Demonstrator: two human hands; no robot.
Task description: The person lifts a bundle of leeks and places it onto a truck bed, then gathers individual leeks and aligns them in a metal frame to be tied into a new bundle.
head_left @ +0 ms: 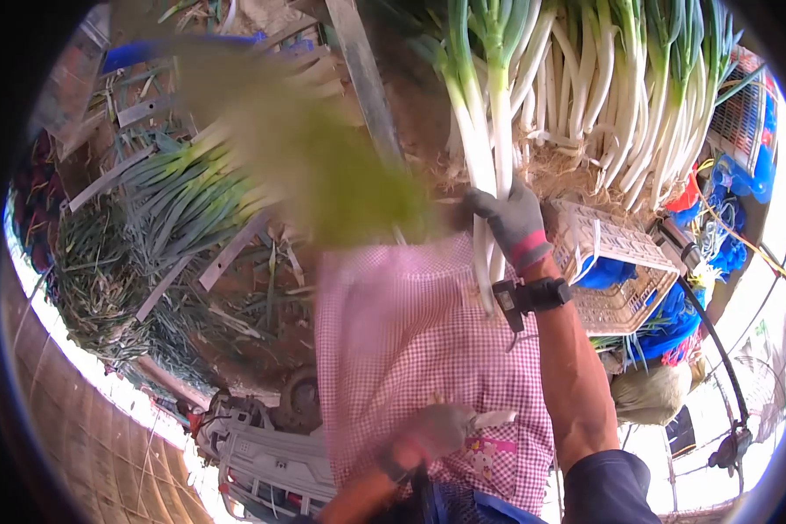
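Note:
My right hand [511, 218], in a grey glove with a pink cuff, is closed around a couple of long white-stemmed leeks [500, 122], held upright with their green tops at the upper edge. Low in front of the checked pink apron [410, 332] is my left hand [437, 430], also gloved and blurred. Its fingers are closed, and a short pale piece sticks out to the right; what it is cannot be made out. A green-brown shape [349, 188], heavily smeared by motion, crosses the upper middle.
Many leeks with roots [620, 105] stand in a row at the upper right. Below them is a beige plastic crate [620, 301]. Leeks with green leaves [192, 188] lie at the left, between metal strips, above loose leaf scraps [105, 288]. A grey machine [271, 450] is at lower left.

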